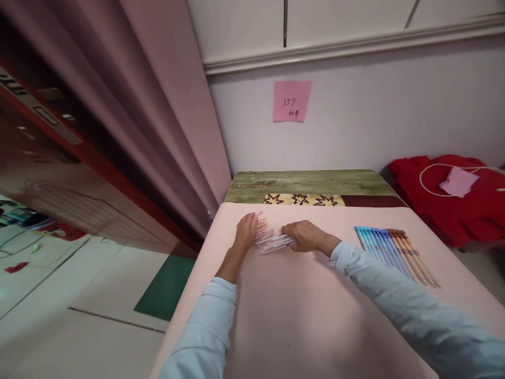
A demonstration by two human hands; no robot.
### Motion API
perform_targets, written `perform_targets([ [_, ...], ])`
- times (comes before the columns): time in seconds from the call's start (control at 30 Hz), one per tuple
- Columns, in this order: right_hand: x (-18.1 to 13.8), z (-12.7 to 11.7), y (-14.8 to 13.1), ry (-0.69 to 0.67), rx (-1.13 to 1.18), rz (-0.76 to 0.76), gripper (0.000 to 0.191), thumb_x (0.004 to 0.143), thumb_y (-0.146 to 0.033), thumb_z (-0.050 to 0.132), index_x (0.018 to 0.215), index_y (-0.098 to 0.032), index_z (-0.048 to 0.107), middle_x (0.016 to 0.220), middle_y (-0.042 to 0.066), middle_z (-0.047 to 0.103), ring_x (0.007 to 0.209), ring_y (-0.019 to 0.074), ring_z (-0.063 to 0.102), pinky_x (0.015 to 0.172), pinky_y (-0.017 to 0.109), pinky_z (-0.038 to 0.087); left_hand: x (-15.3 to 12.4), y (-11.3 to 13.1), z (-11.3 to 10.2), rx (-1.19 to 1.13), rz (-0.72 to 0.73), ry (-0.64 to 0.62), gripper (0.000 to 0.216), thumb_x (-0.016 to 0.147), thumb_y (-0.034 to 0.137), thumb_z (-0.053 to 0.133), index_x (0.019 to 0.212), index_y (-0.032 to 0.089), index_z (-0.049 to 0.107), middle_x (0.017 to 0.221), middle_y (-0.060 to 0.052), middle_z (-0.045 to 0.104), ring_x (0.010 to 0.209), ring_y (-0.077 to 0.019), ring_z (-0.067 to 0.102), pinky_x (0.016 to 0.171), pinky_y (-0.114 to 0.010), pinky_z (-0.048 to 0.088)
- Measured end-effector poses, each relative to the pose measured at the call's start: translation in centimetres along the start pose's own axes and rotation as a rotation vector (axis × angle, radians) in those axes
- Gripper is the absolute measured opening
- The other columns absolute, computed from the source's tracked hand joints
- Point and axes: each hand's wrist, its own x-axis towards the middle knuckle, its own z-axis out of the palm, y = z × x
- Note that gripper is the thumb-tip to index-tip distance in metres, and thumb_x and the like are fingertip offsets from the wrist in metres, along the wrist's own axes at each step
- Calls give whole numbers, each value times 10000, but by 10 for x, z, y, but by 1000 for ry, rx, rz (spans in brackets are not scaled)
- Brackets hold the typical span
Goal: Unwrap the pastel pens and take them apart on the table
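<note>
On the pink table (pixel 300 310) lies a small bunch of pale pink and white pens (pixel 270 238), between my two hands. My left hand (pixel 245 232) lies flat at their left end, fingers stretched out and touching the pens. My right hand (pixel 304 236) rests at their right end, fingers curled over the tips of the pens. Both forearms wear light blue sleeves.
A neat row of several blue and orange pens (pixel 394 253) lies at the table's right. A green patterned surface (pixel 307 185) sits behind the table, a pink note (pixel 291 101) on the wall, a red cloth (pixel 453 202) at right, pink curtains (pixel 158 105) at left.
</note>
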Motion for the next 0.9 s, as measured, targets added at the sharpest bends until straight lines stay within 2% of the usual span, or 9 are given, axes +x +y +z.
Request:
perform_targets([
  [0.3,-2,0,-4,-16,-21,-35,381,747,-209,588,1127,-193,578,1057,101,685,947,242,647,780,309,433,5,14,16,-154,-72,148,436,986,364,250,913,195,645,909,-49,699,890,-177,629,852,-303,467],
  [0.4,-1,2,-2,-20,-32,-39,386,745,-223,594,1129,-189,575,1051,101,686,931,250,651,751,310,437,4,15,14,-187,-81,211,389,967,383,323,918,186,654,916,-60,705,882,-188,635,832,-314,476],
  [0.5,1,4,1,-12,-31,-39,374,747,-227,596,1118,-186,575,1047,100,686,926,253,651,731,306,436,-6,20,4,-134,32,251,278,924,358,444,981,180,650,1034,-86,694,1020,-219,611,931,-358,452],
  [0.57,2,5,2,0,-26,-37,367,748,-228,596,1112,-185,575,1049,99,685,930,254,649,725,305,433,-19,31,-4,-100,174,175,259,926,352,464,1047,193,630,1095,-85,675,1083,-219,581,978,-374,430],
  [0.63,3,6,3,8,-20,-36,370,745,-233,603,1111,-182,571,1053,99,683,934,256,646,721,305,431,-34,46,-9,-57,335,-22,332,885,377,557,1166,201,573,1190,-88,636,1127,-224,555,990,-377,422],
  [0.7,4,6,3,17,-14,-37,378,740,-238,614,1111,-180,568,1058,99,681,938,254,644,720,304,428,-49,63,-8,89,400,-202,510,780,368,692,1222,178,521,1200,-106,614,1116,-257,545,975,-397,422],
  [0.77,4,5,1,32,-7,-39,378,740,-242,621,1109,-179,565,1056,98,680,939,250,641,722,299,424,-61,79,-1,306,320,-249,362,811,207,626,1159,152,539,1113,-115,629,1053,-266,559,930,-410,425],
  [0.83,2,3,-1,47,-4,-48,372,745,-246,621,1105,-177,561,1044,97,680,930,244,639,725,298,421,-69,91,9,485,186,-212,264,856,68,480,1099,132,560,1039,-121,636,996,-259,575,889,-405,424],
  [0.9,0,2,-3,55,-11,-62,371,750,-250,622,1107,-171,557,1033,101,677,921,242,636,733,301,419,-73,98,20,584,127,-179,250,885,38,406,1051,121,573,982,-124,636,957,-254,588,871,-402,424],
])
